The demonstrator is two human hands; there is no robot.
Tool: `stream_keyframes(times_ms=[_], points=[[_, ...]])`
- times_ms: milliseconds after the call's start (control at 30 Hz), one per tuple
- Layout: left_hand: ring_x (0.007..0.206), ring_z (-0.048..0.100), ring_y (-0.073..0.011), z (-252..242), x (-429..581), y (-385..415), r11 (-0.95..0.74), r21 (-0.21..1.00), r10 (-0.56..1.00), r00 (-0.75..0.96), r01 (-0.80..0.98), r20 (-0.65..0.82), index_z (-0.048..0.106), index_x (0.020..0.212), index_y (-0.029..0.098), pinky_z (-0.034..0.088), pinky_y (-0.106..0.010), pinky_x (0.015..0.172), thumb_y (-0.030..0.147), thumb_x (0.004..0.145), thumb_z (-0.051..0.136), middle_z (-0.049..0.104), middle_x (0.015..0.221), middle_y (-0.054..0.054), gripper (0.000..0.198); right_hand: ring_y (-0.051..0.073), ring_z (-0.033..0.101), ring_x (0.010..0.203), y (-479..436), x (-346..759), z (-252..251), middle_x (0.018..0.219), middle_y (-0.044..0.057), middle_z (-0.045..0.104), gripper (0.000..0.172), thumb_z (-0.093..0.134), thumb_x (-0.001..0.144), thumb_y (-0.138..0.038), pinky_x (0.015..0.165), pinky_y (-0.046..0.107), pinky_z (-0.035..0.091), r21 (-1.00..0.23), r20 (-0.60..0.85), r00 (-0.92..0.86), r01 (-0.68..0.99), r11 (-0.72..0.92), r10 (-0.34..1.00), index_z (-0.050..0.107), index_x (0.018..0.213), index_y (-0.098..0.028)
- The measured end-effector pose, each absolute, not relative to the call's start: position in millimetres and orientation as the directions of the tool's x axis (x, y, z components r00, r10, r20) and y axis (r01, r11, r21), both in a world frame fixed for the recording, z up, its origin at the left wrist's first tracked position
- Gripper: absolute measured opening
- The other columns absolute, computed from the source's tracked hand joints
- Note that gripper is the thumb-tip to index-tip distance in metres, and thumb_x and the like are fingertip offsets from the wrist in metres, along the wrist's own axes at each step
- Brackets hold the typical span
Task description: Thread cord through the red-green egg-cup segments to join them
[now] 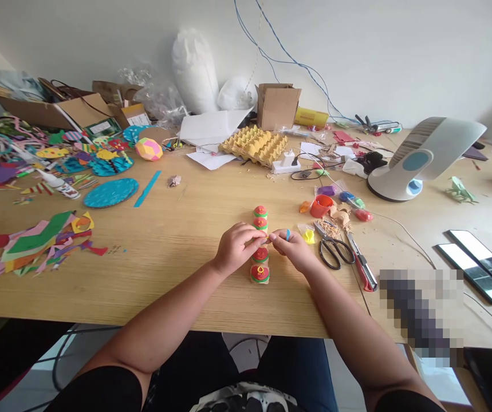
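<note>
My left hand [236, 247] and my right hand [294, 249] meet over a row of small round pieces [260, 273], red with green rims, lined up on the wooden table [177, 240]. Both hands are closed in a pinch at the middle of the row. The thing between the fingertips is too small to name; a bit of blue shows at my right fingers. Two of the round pieces show beyond the hands and two nearer to me.
Scissors [335, 250] and a red-handled cutter [363, 264] lie right of my hands, by a red cup [321, 205] and clay bits. A white fan [421, 157] stands far right. Coloured paper scraps [35, 243] cover the left; an egg tray [254, 144] sits behind.
</note>
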State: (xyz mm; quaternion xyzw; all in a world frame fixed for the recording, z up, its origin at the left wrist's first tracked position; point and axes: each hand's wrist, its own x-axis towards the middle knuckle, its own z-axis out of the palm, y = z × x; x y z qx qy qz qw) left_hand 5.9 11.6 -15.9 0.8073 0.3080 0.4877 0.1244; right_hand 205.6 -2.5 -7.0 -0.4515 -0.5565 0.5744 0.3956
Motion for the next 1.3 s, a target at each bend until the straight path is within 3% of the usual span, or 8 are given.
stream_keyframes(times_ms=[433,533,733,933,1300], points=[[0.078,0.065,-0.0148,-13.9,4.7,10.4,-0.761,0.531,0.644,0.343,0.372,0.684,0.070,0.087,0.022,0.051,-0.030,0.076,0.030,0.097,0.064,0.074,0.085,-0.001,0.015,0.009,0.025,0.051,-4.9,205.1,-3.9,0.051,-0.007,0.032,0.060,0.065,0.078,-0.074,0.052,0.028,0.016,-0.992,-0.108,-0.315,0.101,-0.080,0.943,0.070,0.073,-0.015],[0.083,0.067,-0.0160,-14.0,5.1,9.7,-0.762,0.533,0.644,0.341,0.368,0.685,0.071,0.096,0.022,0.052,-0.031,0.079,0.031,0.095,0.066,0.075,0.090,-0.002,0.010,0.009,0.028,0.053,-4.3,204.9,-3.7,0.055,-0.007,0.036,0.053,0.070,0.077,-0.069,0.052,0.027,0.019,-0.995,-0.088,-0.300,0.071,-0.070,0.950,0.068,0.077,-0.016],[0.092,0.067,-0.0188,-15.0,4.6,8.8,-0.763,0.542,0.643,0.334,0.351,0.689,0.065,0.120,0.024,0.054,-0.034,0.083,0.031,0.090,0.072,0.074,0.102,-0.004,0.031,0.009,0.031,0.056,-4.5,204.5,-2.0,0.060,-0.007,0.042,0.043,0.075,0.077,-0.059,0.053,0.026,0.023,-0.998,-0.050,-0.297,-0.011,-0.056,0.954,0.066,0.085,-0.018],[0.097,0.067,-0.0194,-14.8,5.5,7.6,-0.744,0.547,0.665,0.350,0.383,0.660,0.063,0.123,0.026,0.055,-0.035,0.087,0.026,0.090,0.070,0.072,0.106,-0.004,0.034,0.010,0.036,0.058,-3.7,203.8,-2.7,0.059,-0.006,0.044,0.041,0.078,0.076,-0.056,0.054,0.026,0.025,-0.997,-0.029,-0.287,-0.062,-0.049,0.957,0.067,0.087,-0.018],[0.100,0.067,-0.0206,-16.8,5.4,9.3,-0.751,0.507,0.653,0.358,0.423,0.668,0.066,0.117,0.024,0.056,-0.037,0.088,0.031,0.091,0.071,0.073,0.109,-0.006,0.027,0.008,0.028,0.054,-3.8,205.0,-4.6,0.059,-0.007,0.040,0.042,0.077,0.076,-0.057,0.051,0.026,0.020,-0.995,-0.018,-0.279,-0.087,-0.044,0.960,0.067,0.087,-0.018]])
